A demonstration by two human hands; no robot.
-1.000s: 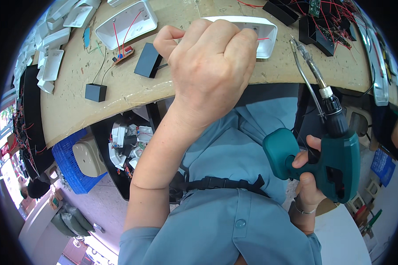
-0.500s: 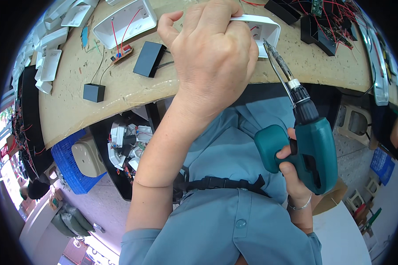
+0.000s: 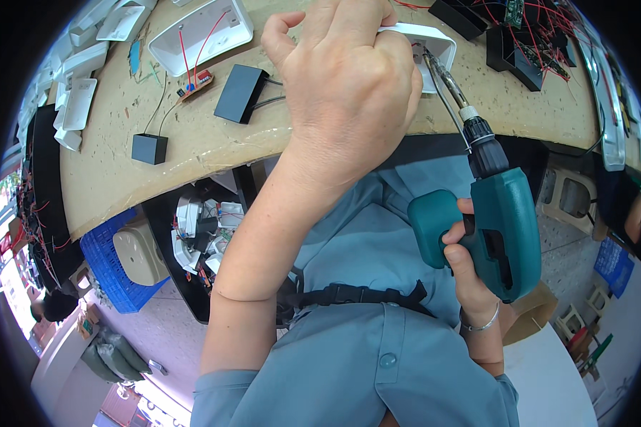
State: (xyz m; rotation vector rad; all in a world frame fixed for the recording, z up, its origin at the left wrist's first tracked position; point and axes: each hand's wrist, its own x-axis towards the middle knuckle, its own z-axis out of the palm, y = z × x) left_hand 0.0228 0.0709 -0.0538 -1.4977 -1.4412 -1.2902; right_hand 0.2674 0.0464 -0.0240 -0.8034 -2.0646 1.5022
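Observation:
My right hand (image 3: 468,260) is wrapped round the grip of a green soldering gun (image 3: 509,235), fingers near its trigger. The dark tip (image 3: 438,67) points up and left into a small white plastic case (image 3: 441,46), with a thin feed tube beside it. My left hand (image 3: 349,78) is closed at the left side of this case, palm down, and seems to hold it. Its fingertips are partly hidden by the case and the picture's upper edge. Inside the case a bit of red wire shows near the tip; the exact contact is too small to tell.
Left on the bench (image 3: 185,153) lie a larger white case (image 3: 199,35) with red wires, a small circuit board (image 3: 196,85) and black boxes (image 3: 242,94). Black cases with tangled red wires (image 3: 530,53) are at the right. A black bin (image 3: 199,306) of parts stands below the bench.
The soldering gun has moved up and slightly left, bringing its tip inside the white case. My left hand and the case have shifted a little to the right.

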